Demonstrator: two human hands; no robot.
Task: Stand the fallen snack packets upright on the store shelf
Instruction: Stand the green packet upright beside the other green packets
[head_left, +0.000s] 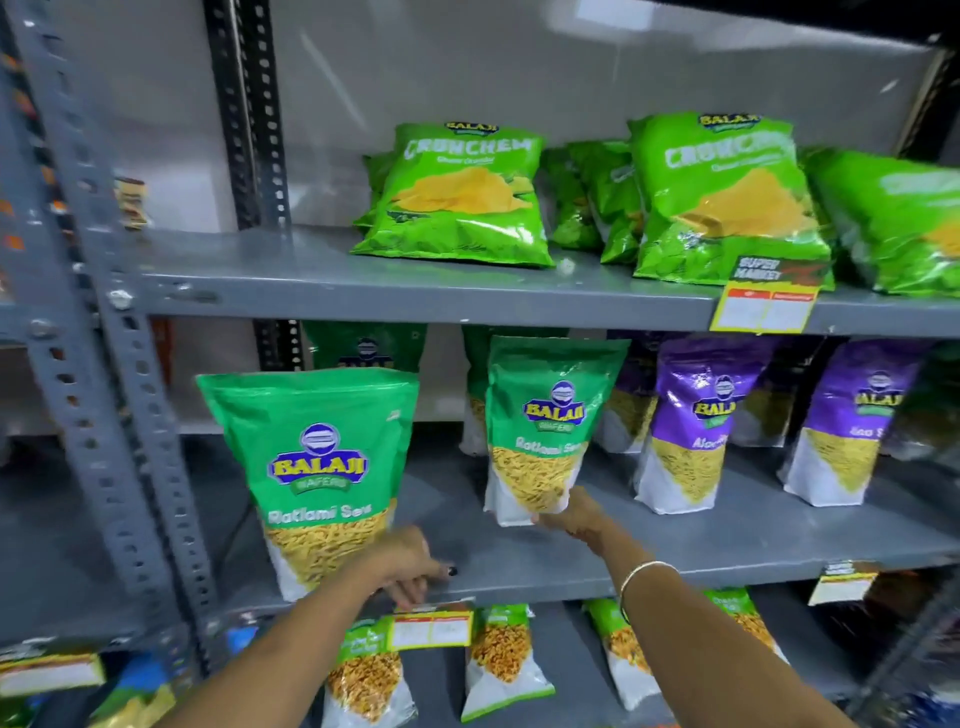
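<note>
The right hand (571, 514) is gripping the bottom right corner of a green sev packet (545, 431), fingers closed on the white base — the packet is standing upright on the middle shelf (675, 540), set back from the front edge, with a bangle (641, 574) showing on the wrist behind. The left hand (410, 564) is pressing against the lower right corner of a larger-looking green packet (322, 478) at the shelf's front left, fingers curled around the corner with one dark-nailed finger sticking out; how tightly it is holding is hard to tell, but the packet is standing upright and leaning slightly left. Behind these two, more green packets are standing deeper in. To the right, two purple packets (696, 426) are standing upright on the same shelf, with others behind them. A yellow price tag (431, 629) is hanging on the shelf lip just under the left hand. On the top shelf (311, 286), green chip bags (462, 197) are leaning back in a row, another tag (763, 306) clipped below them. On the bottom shelf, small green-and-white packets (504, 660) are lying tilted.
</note>
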